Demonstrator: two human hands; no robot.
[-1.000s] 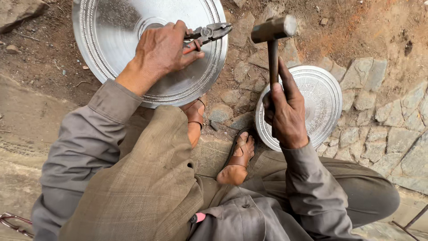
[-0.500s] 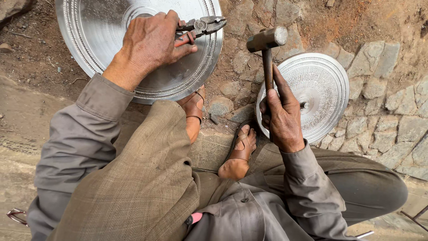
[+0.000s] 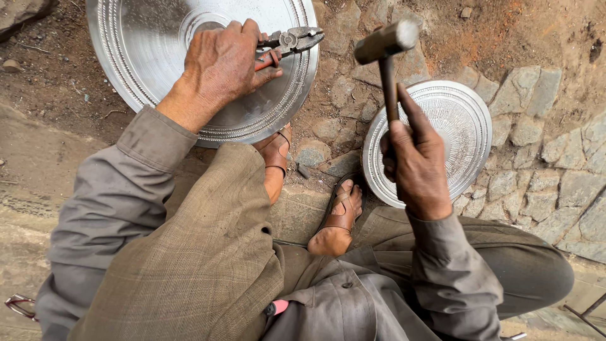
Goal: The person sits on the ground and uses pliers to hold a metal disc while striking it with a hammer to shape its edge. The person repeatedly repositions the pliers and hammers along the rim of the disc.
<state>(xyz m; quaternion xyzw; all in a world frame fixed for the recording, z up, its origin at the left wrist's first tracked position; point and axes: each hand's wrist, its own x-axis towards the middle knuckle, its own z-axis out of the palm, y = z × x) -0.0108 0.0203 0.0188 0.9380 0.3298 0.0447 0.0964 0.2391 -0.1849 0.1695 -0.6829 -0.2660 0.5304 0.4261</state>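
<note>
My left hand (image 3: 224, 66) grips red-handled pliers (image 3: 290, 43), whose jaws lie at the right edge of a large round silver metal plate (image 3: 148, 44) resting on the ground. My right hand (image 3: 413, 161) holds a hammer (image 3: 386, 53) by its wooden handle, its metal head raised above the stones between the two plates. A smaller engraved silver plate (image 3: 464, 126) leans on the stones just behind my right hand. My sandalled feet (image 3: 341, 211) rest on the stone edge below.
Rough paving stones (image 3: 536, 164) cover the ground to the right, bare dirt (image 3: 50, 82) lies on the left. A stone step (image 3: 297, 211) runs under my feet. A thin metal frame (image 3: 19, 306) shows at the bottom left corner.
The hammer has swung from near the pliers toward the right and stayed raised. The left hand keeps the pliers on the big plate's rim. The view has shifted slightly.
</note>
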